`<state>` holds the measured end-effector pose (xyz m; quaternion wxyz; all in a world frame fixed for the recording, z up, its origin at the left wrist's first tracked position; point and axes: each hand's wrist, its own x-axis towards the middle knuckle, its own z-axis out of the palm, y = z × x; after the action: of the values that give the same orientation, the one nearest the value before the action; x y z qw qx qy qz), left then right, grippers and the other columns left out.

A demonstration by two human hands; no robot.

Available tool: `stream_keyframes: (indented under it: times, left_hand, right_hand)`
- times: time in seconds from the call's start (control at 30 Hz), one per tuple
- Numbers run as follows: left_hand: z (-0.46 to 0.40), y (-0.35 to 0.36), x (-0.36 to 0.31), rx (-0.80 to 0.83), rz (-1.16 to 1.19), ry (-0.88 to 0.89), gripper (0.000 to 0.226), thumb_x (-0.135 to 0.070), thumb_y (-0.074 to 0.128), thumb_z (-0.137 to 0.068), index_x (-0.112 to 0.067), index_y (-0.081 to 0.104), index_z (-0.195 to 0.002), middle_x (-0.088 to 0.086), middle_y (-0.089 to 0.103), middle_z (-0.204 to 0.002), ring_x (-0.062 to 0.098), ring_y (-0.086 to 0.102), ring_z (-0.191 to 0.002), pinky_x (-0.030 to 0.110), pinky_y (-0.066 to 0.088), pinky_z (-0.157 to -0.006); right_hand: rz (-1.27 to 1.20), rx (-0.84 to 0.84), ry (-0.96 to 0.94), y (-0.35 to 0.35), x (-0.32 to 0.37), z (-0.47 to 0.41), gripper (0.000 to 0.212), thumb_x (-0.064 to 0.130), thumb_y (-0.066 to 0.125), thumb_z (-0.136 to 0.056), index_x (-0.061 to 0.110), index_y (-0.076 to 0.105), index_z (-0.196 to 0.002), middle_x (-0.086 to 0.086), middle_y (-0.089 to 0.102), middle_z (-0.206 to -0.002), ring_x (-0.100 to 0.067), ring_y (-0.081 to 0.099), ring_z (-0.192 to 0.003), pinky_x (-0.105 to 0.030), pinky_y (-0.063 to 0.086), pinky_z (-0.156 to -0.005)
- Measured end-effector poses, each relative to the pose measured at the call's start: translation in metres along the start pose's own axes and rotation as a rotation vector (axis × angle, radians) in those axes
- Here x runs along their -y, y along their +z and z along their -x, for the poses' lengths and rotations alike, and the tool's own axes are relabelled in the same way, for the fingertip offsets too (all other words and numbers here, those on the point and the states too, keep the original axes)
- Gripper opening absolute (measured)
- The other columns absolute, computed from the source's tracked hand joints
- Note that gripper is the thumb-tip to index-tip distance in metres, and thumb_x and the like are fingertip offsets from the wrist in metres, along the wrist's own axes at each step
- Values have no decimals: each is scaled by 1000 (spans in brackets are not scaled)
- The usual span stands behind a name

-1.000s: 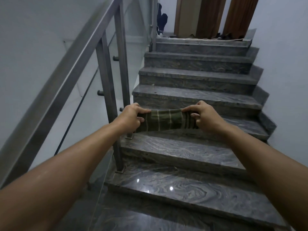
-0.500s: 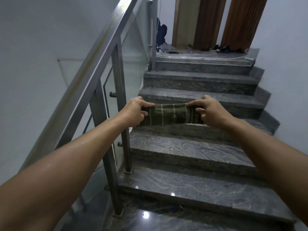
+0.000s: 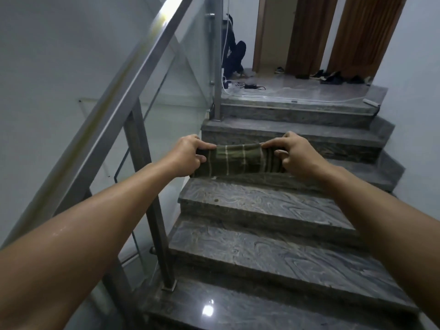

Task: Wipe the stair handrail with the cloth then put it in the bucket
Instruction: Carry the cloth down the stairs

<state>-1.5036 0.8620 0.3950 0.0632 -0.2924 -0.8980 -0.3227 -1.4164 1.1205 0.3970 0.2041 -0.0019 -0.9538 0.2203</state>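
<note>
A dark green cloth (image 3: 238,160) with pale stripes is stretched flat between my two hands, out in front of me over the steps. My left hand (image 3: 188,154) pinches its left end and my right hand (image 3: 292,153) pinches its right end. The steel handrail (image 3: 123,91) slopes up along the left, from bottom left to the top middle, a little left of my left hand and apart from the cloth. No bucket is in view.
Grey marble stairs (image 3: 273,248) rise to a landing (image 3: 297,91) with wooden doors, shoes and cables. Steel posts (image 3: 147,186) and a glass panel (image 3: 181,79) stand under the rail. A white wall closes the right side.
The view has climbed and tilted up the stairs, so the landing looks nearer. Both hands still hold the cloth stretched between them, now higher in view.
</note>
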Motion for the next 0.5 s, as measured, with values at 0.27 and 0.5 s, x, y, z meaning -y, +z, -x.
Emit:
stream_keyframes:
  times: [0.27, 0.5]
  left_hand:
    - [-98, -46, -25, -67, 0, -51, 37, -1, 58, -89, -18, 63, -122, 5, 50, -107, 21, 51, -95, 21, 45, -67]
    - [-197, -96, -18, -130, 21, -66, 37, 1, 58, -89, -18, 63, -120, 0, 48, -101, 18, 52, -87, 18, 46, -55]
  right_hand:
    - [-30, 18, -53, -41, -11, -119, 43, -7, 54, -90, 22, 66, -120, -5, 44, -100, -7, 43, -78, 6, 32, -59]
    - [-89, 7, -82, -59, -2, -241, 45, -10, 53, -89, 21, 67, -118, -4, 47, -102, -5, 46, -79, 7, 34, -58]
